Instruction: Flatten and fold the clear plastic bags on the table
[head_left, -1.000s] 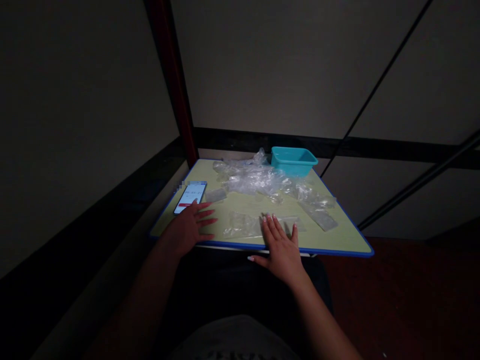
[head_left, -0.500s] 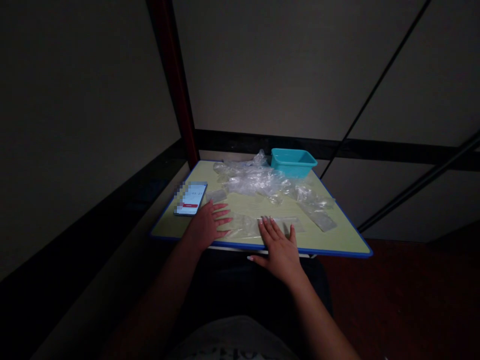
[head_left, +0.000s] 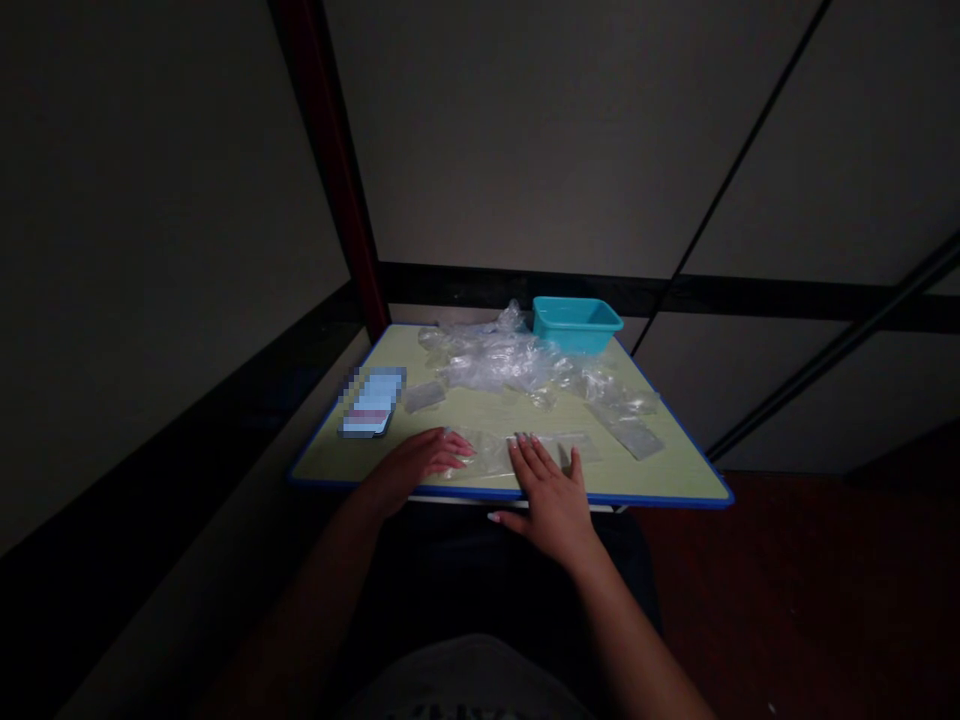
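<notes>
A clear plastic bag [head_left: 491,456] lies flat along the near edge of the small table. My right hand [head_left: 553,500] rests on it with fingers outstretched, pressing its middle, while the thumb sticks out past the table edge. At the bag's left end is my left hand [head_left: 424,462], open, its fingers extended close together and touching the plastic. Its thumb cannot be made out clearly. Behind both hands a heap of crumpled clear plastic bags [head_left: 499,358] spreads across the table, with one flattened bag [head_left: 637,437] at its right.
A turquoise plastic basket [head_left: 576,335] stands at the back right of the blue-edged table [head_left: 675,480]. On the left lie a phone [head_left: 373,402] and a small folded piece of plastic [head_left: 425,396]. Wall panels [head_left: 510,150] rise behind the table.
My left hand has lowered and drawn its spread fingers together over the bag's left end, uncovering the small folded plastic. My right hand stays on the bag. The view has shifted slightly.
</notes>
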